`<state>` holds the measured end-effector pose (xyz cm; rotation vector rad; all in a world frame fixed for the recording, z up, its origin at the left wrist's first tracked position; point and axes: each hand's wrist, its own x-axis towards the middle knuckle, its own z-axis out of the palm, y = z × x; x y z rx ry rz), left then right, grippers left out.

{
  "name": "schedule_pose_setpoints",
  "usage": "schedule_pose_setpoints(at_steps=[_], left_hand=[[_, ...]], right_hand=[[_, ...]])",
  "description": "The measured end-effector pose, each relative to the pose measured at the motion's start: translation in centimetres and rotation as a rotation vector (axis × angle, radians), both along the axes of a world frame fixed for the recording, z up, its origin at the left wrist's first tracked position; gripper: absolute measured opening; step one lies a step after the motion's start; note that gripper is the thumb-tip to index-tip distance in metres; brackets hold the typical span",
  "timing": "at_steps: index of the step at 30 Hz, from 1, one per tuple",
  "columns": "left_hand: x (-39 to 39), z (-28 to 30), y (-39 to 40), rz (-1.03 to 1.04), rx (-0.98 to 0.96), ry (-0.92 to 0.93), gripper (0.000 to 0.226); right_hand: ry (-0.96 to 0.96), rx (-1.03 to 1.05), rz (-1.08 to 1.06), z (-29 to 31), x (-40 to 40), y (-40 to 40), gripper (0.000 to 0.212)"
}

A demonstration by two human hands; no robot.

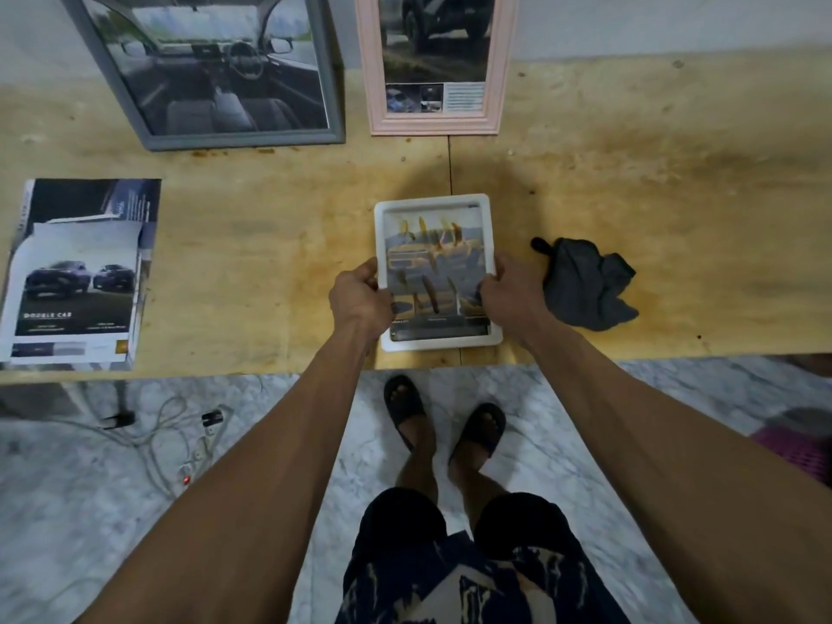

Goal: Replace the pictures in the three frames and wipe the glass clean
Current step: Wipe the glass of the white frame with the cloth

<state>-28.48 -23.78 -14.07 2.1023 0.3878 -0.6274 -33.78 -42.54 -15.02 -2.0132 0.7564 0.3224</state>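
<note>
Wooden tabletop (630, 173), yellowish and stained, spanning the upper half. Marble-patterned floor (90, 511) below it. At 8 o'clock, white cables (166, 425) and a power strip (198, 457) with a red light. At 6 o'clock, two black sandals (477, 432). At 4 o'clock, a pink mat (797, 452)

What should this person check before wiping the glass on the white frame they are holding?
1. Both hands hold the frame: ok. The left hand and right hand grip the sides of the white frame.
2. Frame over the table, not the floor: ok, though it sits near the table edge.
3. Cloth within reach: ok. The dark cloth lies just right of the right hand.
4. A hand free to wipe: not ok, both are busy.
5. New picture seated straight: cannot tell.
6. Glass clean: not ok, yellowish streaks show.
</note>
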Motion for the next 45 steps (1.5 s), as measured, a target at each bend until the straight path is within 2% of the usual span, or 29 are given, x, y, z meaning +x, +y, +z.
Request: schedule_pose_setpoints(at_steps=[4, 6, 9, 12, 13, 16, 18, 22, 24, 26, 29, 33, 36, 38, 41, 45], left_hand=[[0.1, -0.3, 0.0, -0.025, 0.055, -0.016, 0.051], [0.1, -0.4, 0.0, -0.027, 0.074, -0.021, 0.050], [0.1, -0.5, -0.2, -0.025, 0.091, -0.033, 0.046], [0.0, -0.6, -0.4, -0.024, 0.104, -0.047, 0.047], [0.0, -0.8, -0.4, -0.020, 0.100, -0.049, 0.047], [-0.1, -1.2, -0.2, 0.017, 0.080, -0.050, 0.049], [-0.5, -1.2, -0.1, -0.006, 0.090, -0.070, 0.047], [-1.3, -1.9, 0.4, -0.120, 0.094, -0.185, 0.028], [-1.4, -2.7, 0.9, -0.201, 0.177, -0.278, 0.032], [-1.6, -3.1, 1.2, -0.214, 0.261, -0.348, 0.040], [-1.9, -3.0, 1.6, -0.267, 0.383, -0.477, 0.039], [-1.9, -4.0, 2.2, -0.319, 0.454, -0.596, 0.040], [-1.9, -4.8, 2.3, -0.363, 0.498, -0.612, 0.047], [-2.1, -5.3, 2.3, -0.396, 0.532, -0.601, 0.048], [-2.4, -6.0, 2.3, -0.398, 0.576, -0.593, 0.048], [-2.4, -6.4, 2.2, -0.399, 0.613, -0.579, 0.050]], right_hand=[[-0.032, -0.074, 0.044, 0.7, -0.1, 0.0, 0.014], [-0.063, -0.179, 0.046, 1.1, -0.4, -0.3, 0.019], [-0.043, -0.521, 0.021, 1.9, -1.5, -1.3, 0.041], [0.026, -0.801, 0.004, 1.8, -2.7, -3.2, 0.040], [0.090, -0.803, 0.007, 1.6, -2.9, -4.0, 0.040], [0.265, -0.638, 0.072, 0.4, -3.8, -6.0, 0.050], [0.265, -0.613, 0.138, -0.7, -4.8, -6.5, 0.054], [0.033, -0.730, 0.168, -2.6, -5.8, -7.6, 0.048], [-0.058, -0.763, 0.163, -3.0, -5.5, -8.3, 0.042], [-0.116, -0.683, 0.083, -2.7, -4.7, -8.4, 0.038], [-0.316, -0.513, -0.043, -1.5, -2.6, -6.8, 0.035], [-0.500, -0.466, -0.026, -0.3, 1.2, -3.0, 0.035], [-0.581, -0.479, 0.084, -0.3, 3.4, -0.6, 0.039], [-0.523, -0.553, 0.221, -1.3, 4.0, 0.0, 0.044], [-0.251, -0.657, 0.447, -3.3, 3.1, 0.2, 0.051], [-0.175, -0.694, 0.501, -3.9, 2.4, 0.8, 0.057]])
